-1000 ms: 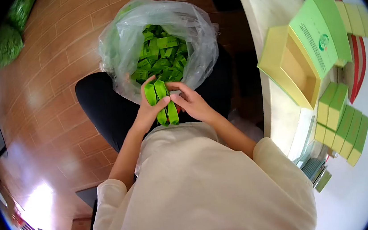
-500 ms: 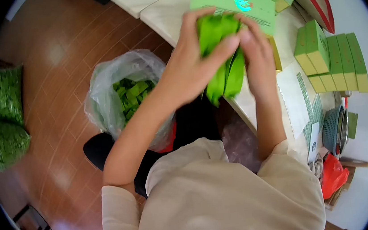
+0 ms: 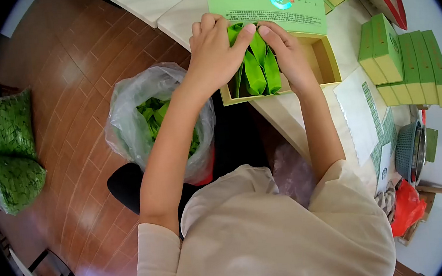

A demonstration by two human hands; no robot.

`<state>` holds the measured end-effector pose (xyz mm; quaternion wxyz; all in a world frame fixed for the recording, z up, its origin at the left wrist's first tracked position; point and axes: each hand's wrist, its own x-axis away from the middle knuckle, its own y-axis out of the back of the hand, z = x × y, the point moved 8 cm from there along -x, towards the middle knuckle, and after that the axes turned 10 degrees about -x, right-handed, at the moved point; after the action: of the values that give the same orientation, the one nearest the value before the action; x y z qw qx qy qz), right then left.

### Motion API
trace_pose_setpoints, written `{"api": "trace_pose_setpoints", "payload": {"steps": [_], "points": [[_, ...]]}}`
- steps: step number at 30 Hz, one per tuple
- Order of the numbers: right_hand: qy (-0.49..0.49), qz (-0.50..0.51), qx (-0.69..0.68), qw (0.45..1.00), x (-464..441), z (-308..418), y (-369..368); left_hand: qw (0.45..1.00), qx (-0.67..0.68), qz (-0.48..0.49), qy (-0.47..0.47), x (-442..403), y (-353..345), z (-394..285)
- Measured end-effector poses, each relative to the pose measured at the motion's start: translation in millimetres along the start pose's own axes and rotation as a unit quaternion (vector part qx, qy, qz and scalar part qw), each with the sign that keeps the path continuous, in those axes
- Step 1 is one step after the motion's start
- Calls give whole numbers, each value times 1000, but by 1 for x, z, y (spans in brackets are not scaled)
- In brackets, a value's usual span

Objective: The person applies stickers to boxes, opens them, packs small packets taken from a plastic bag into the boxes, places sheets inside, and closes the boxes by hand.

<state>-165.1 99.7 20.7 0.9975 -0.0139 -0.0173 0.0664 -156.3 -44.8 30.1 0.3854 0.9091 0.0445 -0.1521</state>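
Observation:
Between my two hands is a bunch of shiny bright-green packets [image 3: 261, 72], standing side by side in the left part of an open green gift box [image 3: 322, 58]. My left hand [image 3: 217, 49] closes on their left side, its thumb over the top. From the right, my right hand [image 3: 285, 53] presses its fingers and thumb against the bunch. The lid [image 3: 250, 5], printed with a shiny round emblem and dark text, is folded back behind the box. The right part of the box shows its bare yellowish inside.
A clear plastic bag [image 3: 121, 108] of loose green packets stands by my leg. Closed green boxes [image 3: 384, 48] are stacked on the table [image 3: 295, 125] to the right, near a blue basket [image 3: 406, 145] and a red bag [image 3: 406, 207]. Filled bags [image 3: 13, 160] lie far left.
Both hands have lowered the bunch of green packets from above the table into the left part of the open box. The view has shifted slightly, and more of the box shows.

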Motion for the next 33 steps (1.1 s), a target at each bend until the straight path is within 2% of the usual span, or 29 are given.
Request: {"api": "trace_pose_setpoints", "payload": {"steps": [4, 5, 7, 8, 10, 13, 15, 17, 18, 19, 21, 23, 24, 26, 28, 30, 31, 33], "points": [[36, 30, 43, 998, -3, 2, -5, 1000, 6, -3, -7, 0, -2, 3], [34, 32, 45, 998, -1, 2, -6, 999, -7, -33, -18, 2, 0, 1], [35, -5, 187, 982, 6, 8, -5, 997, -17, -65, -24, 5, -2, 1], [33, -1, 190, 981, 9, 5, -8, 996, -16, -86, -34, 6, -2, 1], [78, -10, 290, 954, 14, 5, -17, 992, -25, -115, -42, 8, 3, -2], [114, 11, 360, 926, 9, 1, -21, 988, -64, -134, -36, 8, 9, -4], [129, 8, 346, 929, 6, 0, -17, 987, -68, -142, -20, 16, 11, 2], [142, 2, 331, 933, 6, 8, -13, 980, 97, -175, 9, 33, 15, 16], [32, -27, 286, 957, 8, 10, -7, 980, 144, -126, 49, 46, 14, 19], [-80, -58, 238, 966, 13, 6, -2, 979, 146, -130, 54, 61, 12, 18], [-115, -35, 254, 960, 14, -1, -7, 980, 176, -76, 46, 87, -10, 12], [39, 44, 371, 927, 13, 4, -33, 975, 195, -75, 76, 97, -21, -2], [38, 12, 411, 911, 17, 2, -38, 976, 195, -67, 74, 96, -29, -5], [7, 27, 399, 917, 18, -1, -44, 975, 202, -35, 91, 93, -38, -5], [-21, 34, 391, 919, 11, -6, -43, 973, 221, -22, 65, 94, -36, -2], [50, 25, 468, 882, 9, -2, -47, 959, 277, -23, 52, 97, -31, 4], [50, 31, 470, 881, 10, -2, -50, 958, 278, -26, 58, 102, -27, 13], [86, -16, 594, 800, 14, 12, -54, 935, 348, -51, 37, 115, -16, 36]]}}
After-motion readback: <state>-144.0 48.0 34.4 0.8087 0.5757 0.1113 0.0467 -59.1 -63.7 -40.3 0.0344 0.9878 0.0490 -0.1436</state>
